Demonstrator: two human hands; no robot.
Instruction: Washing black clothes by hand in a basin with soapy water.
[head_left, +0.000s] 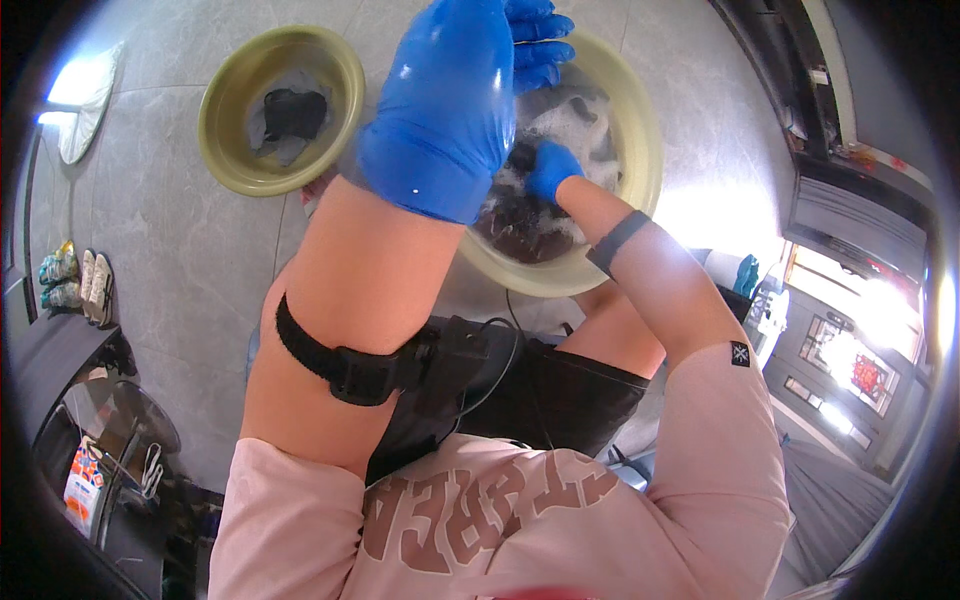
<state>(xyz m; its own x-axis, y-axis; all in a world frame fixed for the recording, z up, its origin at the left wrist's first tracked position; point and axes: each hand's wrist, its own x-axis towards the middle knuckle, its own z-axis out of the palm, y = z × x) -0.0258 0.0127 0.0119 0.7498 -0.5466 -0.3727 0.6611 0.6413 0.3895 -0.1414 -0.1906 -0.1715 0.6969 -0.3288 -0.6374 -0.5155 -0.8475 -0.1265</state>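
Note:
Before me on the floor stands a large yellow-green basin (637, 127) with soapy water, grey cloth (592, 120) and dark cloth (529, 232) in it. My right hand (553, 171), in a blue rubber glove, is down in the basin against the dark, sudsy cloth; its fingers are partly hidden and its grip is unclear. My left hand (495, 60), also gloved in blue, is raised close to the camera above the basin's left side. Its fingers are curled and partly hidden by the glove's back, so I cannot tell whether it holds anything.
A smaller yellow-green basin (214, 142) with grey cloth and a black cloth (294, 114) stands at the left on grey floor tiles. Shoes (97, 286) are by a dark cabinet (67, 345) at far left. A black cable (511, 307) runs near my knees.

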